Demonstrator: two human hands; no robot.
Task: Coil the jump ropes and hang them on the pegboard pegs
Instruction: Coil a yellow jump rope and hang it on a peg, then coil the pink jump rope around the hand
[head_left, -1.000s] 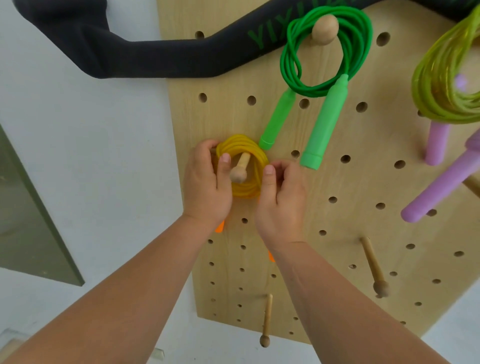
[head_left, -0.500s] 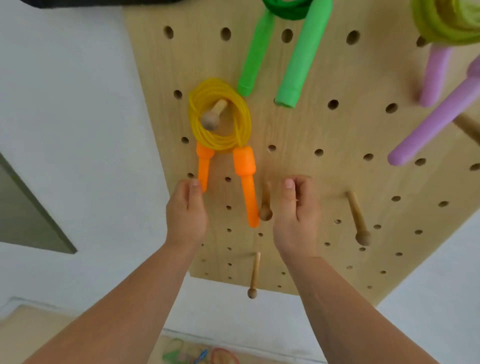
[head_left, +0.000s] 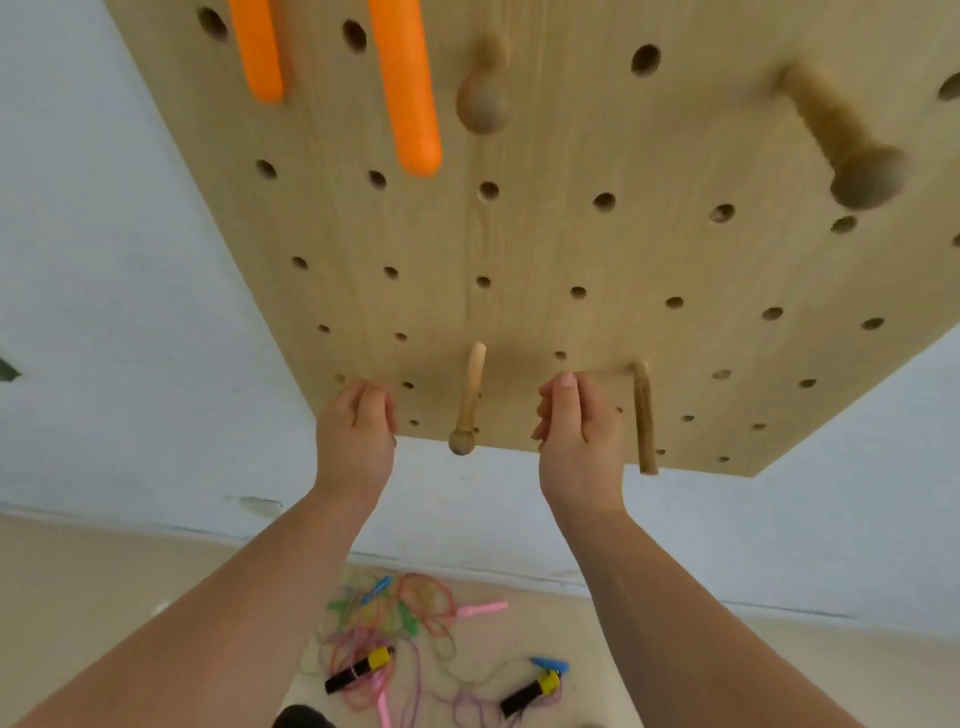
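Hands: my left hand (head_left: 356, 436) and right hand (head_left: 579, 434) hang loosely curled and empty, apart, before the lower edge of the pegboard (head_left: 571, 249).
Ropes left: a tangled pile of jump ropes (head_left: 415, 639) on the floor, at 6 o'clock from both hands, well below.
Nearer hand: I judge the left marginally closer.
Free peg: bare peg (head_left: 470, 400) between my hands.
Hung rope: only its orange handles (head_left: 408, 88) show at 12 o'clock; the coil is cut off.
Unclear: I cannot separate individual ropes or find one long axis.
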